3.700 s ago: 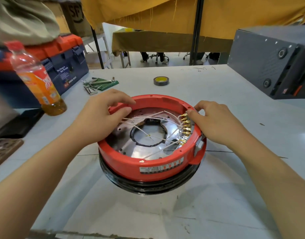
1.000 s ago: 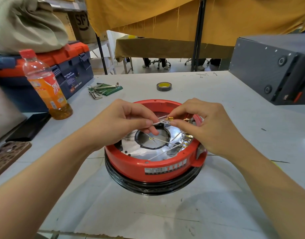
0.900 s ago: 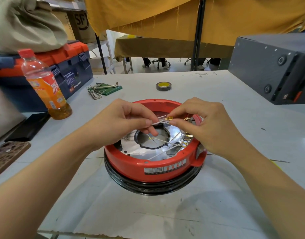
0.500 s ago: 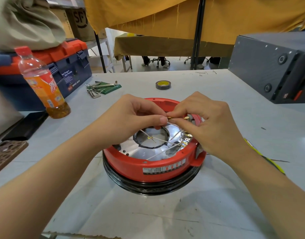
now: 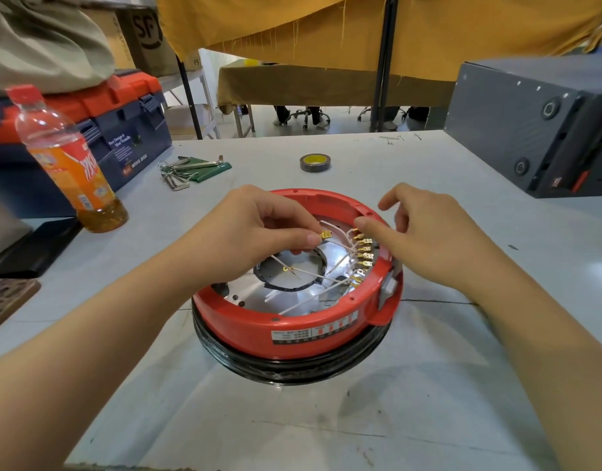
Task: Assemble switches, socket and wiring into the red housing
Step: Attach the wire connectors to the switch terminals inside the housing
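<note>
Housing (image 5: 293,329), round, lies open side up on my surface (image 5: 293,419), label toward me. Inside, white wires (image 5: 313,299) run from the centre rightward to a terminal row (image 5: 362,256) along the right wall. My left hand (image 5: 255,232) pinches one terminal (image 5: 325,235), tip pointing right. My right hand (image 5: 428,239) hovers, fingers (image 5: 371,227) loose, holding nothing. Beyond: bottle (image 5: 72,164), hex keys (image 5: 180,171), tape (image 5: 315,163), toolbox (image 5: 123,124).

Red housing (image 5: 293,321) on a black ring (image 5: 293,367), brass terminals (image 5: 362,254), white wires (image 5: 313,297).
</note>
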Demonstrator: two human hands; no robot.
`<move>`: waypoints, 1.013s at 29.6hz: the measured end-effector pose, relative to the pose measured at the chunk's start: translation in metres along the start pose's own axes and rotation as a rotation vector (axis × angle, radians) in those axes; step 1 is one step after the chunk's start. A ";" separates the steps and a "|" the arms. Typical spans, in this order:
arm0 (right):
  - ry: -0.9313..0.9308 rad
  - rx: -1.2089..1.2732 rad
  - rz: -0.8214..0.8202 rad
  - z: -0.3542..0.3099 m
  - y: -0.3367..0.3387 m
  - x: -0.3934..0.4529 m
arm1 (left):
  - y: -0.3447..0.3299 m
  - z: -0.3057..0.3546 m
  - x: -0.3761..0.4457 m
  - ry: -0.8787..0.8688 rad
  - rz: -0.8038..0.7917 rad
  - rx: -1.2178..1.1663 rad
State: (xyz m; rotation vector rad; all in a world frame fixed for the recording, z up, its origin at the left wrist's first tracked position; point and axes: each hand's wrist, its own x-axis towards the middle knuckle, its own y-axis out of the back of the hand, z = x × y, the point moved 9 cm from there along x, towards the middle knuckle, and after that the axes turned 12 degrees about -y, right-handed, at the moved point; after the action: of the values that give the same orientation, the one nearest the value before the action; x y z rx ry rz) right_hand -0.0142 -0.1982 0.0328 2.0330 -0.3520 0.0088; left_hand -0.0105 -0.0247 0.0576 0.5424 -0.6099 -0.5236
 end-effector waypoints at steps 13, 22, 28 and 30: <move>0.002 0.040 -0.141 -0.002 -0.020 -0.002 | -0.025 0.012 0.013 -0.188 -0.203 0.321; 0.056 0.145 -0.102 0.000 -0.024 0.006 | -0.028 0.012 0.021 -0.215 -0.201 0.382; 0.070 0.160 -0.111 0.002 -0.025 0.010 | -0.037 0.014 0.020 -0.276 -0.264 0.300; 0.073 0.164 -0.112 0.002 -0.025 0.010 | -0.040 0.012 0.020 -0.295 -0.279 0.301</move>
State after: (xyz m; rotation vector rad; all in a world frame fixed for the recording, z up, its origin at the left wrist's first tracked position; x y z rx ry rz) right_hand 0.0011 -0.1917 0.0112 2.2059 -0.1972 0.0437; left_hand -0.0158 -0.0697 0.0496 0.8511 -0.9090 -0.7898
